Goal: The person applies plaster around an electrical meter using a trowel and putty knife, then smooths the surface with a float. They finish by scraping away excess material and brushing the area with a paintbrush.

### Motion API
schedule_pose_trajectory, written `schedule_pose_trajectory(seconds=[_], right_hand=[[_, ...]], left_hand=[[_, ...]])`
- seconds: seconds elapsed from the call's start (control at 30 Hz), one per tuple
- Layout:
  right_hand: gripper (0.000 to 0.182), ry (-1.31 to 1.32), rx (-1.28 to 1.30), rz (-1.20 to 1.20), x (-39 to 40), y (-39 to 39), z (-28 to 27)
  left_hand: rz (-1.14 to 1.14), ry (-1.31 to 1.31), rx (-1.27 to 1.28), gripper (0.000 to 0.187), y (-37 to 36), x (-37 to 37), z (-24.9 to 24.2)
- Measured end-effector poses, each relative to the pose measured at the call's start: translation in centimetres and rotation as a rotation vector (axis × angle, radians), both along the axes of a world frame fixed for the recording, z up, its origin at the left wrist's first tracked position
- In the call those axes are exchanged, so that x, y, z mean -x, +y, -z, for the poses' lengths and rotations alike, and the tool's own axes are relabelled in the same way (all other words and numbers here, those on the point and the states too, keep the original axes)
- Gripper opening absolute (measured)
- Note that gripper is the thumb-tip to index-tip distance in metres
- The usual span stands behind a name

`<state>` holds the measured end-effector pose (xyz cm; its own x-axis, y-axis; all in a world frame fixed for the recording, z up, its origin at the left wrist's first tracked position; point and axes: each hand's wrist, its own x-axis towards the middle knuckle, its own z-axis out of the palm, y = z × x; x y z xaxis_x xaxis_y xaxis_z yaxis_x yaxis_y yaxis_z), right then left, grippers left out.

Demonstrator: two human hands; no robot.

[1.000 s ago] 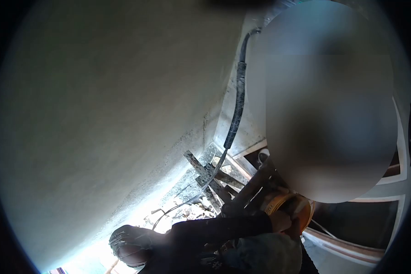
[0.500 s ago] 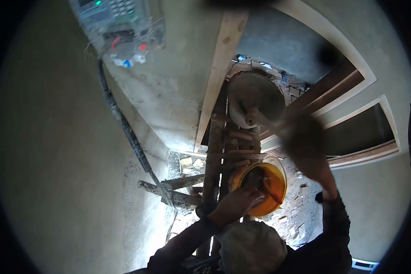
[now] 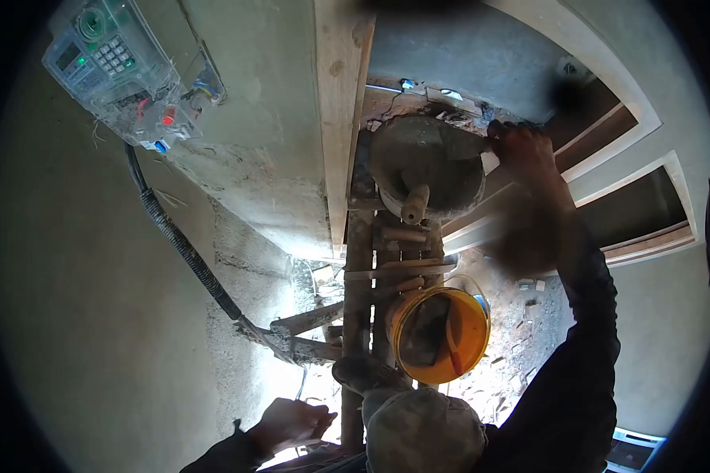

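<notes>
1. Right hand (image 3: 525, 154): arm reaches forward; hand is at the side of a round grey basin (image 3: 481, 189) holding a grey, wet-looking mix. Fingers are bent and close together. A small pale flat piece (image 3: 490, 162) shows beside them (whether they pinch it, I cannot tell).

2. Basin: sits at the far end of a narrow platform of rough brown wooden planks (image 3: 360, 276). A tool with a thick, round, brown wooden handle (image 3: 415, 205) lies in it, the handle end pointing back toward the wearer.

3. Left hand (image 3: 292, 426): low and near the body, well apart from the basin. Fingers are curled inward; cannot tell whether they are fully pressed together or what, if anything, lies within them.

4. Yellow-orange plastic bucket (image 3: 479, 343): on the planks, between the basin and the wearer, mouth facing up. Inside: a dark, flat, rectangular object (image 3: 427, 331) and, beside it, a slim tool with a red-orange handle (image 3: 456, 359).

5. Near the bucket: a knee in faded grey-green cloth (image 3: 426, 433) and a dark shoe (image 3: 364, 374).

6. Surroundings: clear plastic meter box with keypad (image 3: 114, 71), one red and several green lights lit; black ribbed conduit (image 3: 185, 246) runs down from it along the grey wall (image 3: 110, 299).
</notes>
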<state>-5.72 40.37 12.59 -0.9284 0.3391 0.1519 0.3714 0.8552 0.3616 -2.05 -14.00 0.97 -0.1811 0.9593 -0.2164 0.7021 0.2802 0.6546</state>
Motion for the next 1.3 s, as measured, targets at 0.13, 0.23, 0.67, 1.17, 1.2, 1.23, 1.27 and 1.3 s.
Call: schedule_pose_trajectory(seconds=[0.13,0.23,0.67,1.17,1.2,1.23,1.27,1.3], right_hand=[[0.024,-0.099,0.014,0.057,1.4,1.8,2.7],[0.02,0.029,0.025,-0.015,1.3,2.9,4.8],[0.02,-0.174,-0.266,-0.506,2.9,4.9,3.7],[0.018,-0.368,0.206,-0.417,1.3,2.1,1.7],[0.019,-0.42,0.385,-0.299,1.4,1.8,0.8],[0.019,-0.417,0.385,-0.3,1.4,1.8,0.2],[0.02,-0.427,0.507,-0.216,1.4,1.9,-0.4],[0.022,-0.435,0.627,-0.131,1.2,2.3,-0.7]], left_hand=[[-0.106,-0.025,0.074,0.017,-3.8,0.3,-3.2],[-0.15,-0.145,0.257,0.032,-5.9,0.7,-4.6],[-0.219,-0.278,0.589,0.045,-7.7,0.6,-6.5],[-0.237,-0.242,0.595,0.062,-7.8,1.0,-5.9],[-0.231,-0.218,0.591,0.061,-7.8,1.0,-6.0],[-0.232,-0.215,0.592,0.061,-7.7,1.0,-6.1],[-0.242,-0.213,0.589,0.061,-7.6,1.0,-6.4],[-0.253,-0.211,0.586,0.061,-7.5,1.0,-6.7]])
